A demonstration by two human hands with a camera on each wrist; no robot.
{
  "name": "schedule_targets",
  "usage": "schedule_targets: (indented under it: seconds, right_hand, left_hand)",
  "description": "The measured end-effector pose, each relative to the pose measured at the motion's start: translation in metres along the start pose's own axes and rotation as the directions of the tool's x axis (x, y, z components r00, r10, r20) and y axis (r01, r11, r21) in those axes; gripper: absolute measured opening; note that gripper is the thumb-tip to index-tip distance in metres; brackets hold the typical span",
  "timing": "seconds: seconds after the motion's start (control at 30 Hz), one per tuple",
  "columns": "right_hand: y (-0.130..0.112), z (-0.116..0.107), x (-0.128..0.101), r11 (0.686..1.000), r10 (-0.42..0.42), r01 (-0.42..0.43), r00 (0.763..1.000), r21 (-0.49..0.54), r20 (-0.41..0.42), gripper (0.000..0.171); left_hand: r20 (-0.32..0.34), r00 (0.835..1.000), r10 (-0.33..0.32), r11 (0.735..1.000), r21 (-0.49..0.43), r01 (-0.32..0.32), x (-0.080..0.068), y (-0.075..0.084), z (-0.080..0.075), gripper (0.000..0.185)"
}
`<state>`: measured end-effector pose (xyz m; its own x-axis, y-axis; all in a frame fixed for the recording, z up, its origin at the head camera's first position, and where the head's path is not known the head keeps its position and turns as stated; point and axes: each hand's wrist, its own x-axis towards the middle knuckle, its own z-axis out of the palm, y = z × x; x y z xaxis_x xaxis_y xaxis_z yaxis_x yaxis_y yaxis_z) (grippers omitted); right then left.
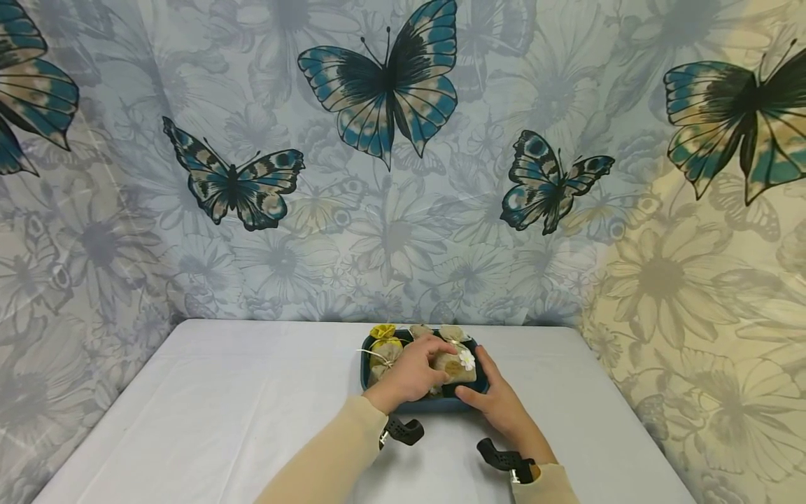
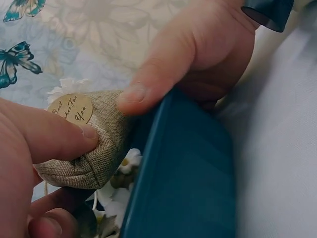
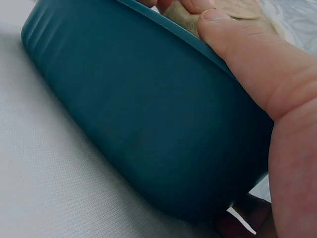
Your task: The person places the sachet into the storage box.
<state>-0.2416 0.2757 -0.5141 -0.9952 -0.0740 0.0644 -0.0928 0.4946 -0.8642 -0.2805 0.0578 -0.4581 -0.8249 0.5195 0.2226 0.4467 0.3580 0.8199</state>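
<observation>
Head view: both hands at a teal tray (image 1: 368, 381) of small pouches on the bench (image 1: 220, 406).
Left hand (image 1: 412, 374) pinches a burlap pouch (image 1: 456, 367) at the tray's 3 o'clock side; right hand (image 1: 497, 404) apparently grips the tray's rim, thumb touching the pouch.

Both forearms reach forward from the bottom edge in the head view, each in a cream-coloured long sleeve with a black camera mount at the wrist. The left hand (image 1: 412, 374) lies palm down, its fingers curled forward and downward, and in the left wrist view its thumb (image 2: 54, 134) presses inward as in a pinch. The right hand (image 1: 497, 402) is just beside it, a little nearer to the body. Its thumb (image 3: 242, 39) hooks over from above while the other fingers stay lower, mostly hidden.
</observation>
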Motion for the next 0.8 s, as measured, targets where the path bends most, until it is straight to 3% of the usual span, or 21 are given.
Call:
schedule_targets:
  seconds: [0.2,0.53,0.67,0.8]
  right_hand:
    - [-0.006,-0.001,-0.002,0.999,-0.003,0.003,1.000,0.048,0.008,0.103]
    - [-0.002,0.000,0.000,0.997,-0.014,0.013,1.000,0.070,0.010,0.104]
    - [0.000,0.000,0.001,0.998,-0.021,0.021,1.000,0.063,0.004,0.104]
    - [0.000,0.000,0.000,0.997,-0.034,0.033,0.999,0.063,0.005,0.104]
  left_hand:
    - [0.004,1.000,-0.016,0.999,0.038,0.016,0.004,-0.003,0.008,0.042]
    - [0.053,0.998,0.018,0.982,0.188,-0.028,0.011,-0.006,0.016,0.039]
    - [0.071,0.996,0.046,0.960,0.272,-0.064,0.012,-0.007,0.019,0.038]
    - [0.131,0.989,0.067,0.924,0.366,-0.111,0.010,-0.005,0.020,0.033]
